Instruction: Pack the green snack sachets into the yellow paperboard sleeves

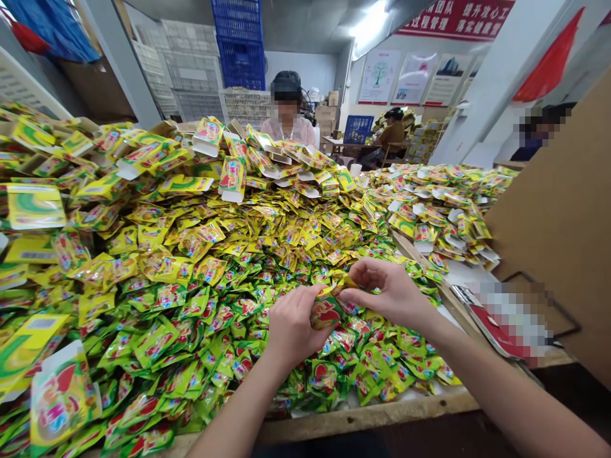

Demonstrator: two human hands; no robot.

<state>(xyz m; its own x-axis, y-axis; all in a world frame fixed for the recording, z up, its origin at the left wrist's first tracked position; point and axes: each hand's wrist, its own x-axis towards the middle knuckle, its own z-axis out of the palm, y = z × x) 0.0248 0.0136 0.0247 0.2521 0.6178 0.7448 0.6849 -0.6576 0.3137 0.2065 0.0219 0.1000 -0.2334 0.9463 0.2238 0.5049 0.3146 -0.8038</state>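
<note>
Two hands in the head view, left hand (294,326) and right hand (390,296), both curled with fingers closed on one green-and-yellow packet (326,312), held between them just above the pile. Heap of printed packets (200,254) covers the wooden counter (367,416), nearly all loose, no finished stack in view, much left. Person in pink top (286,130) sits across it. Red banner (453,19) shows Chinese characters; packet brand unreadable
</note>
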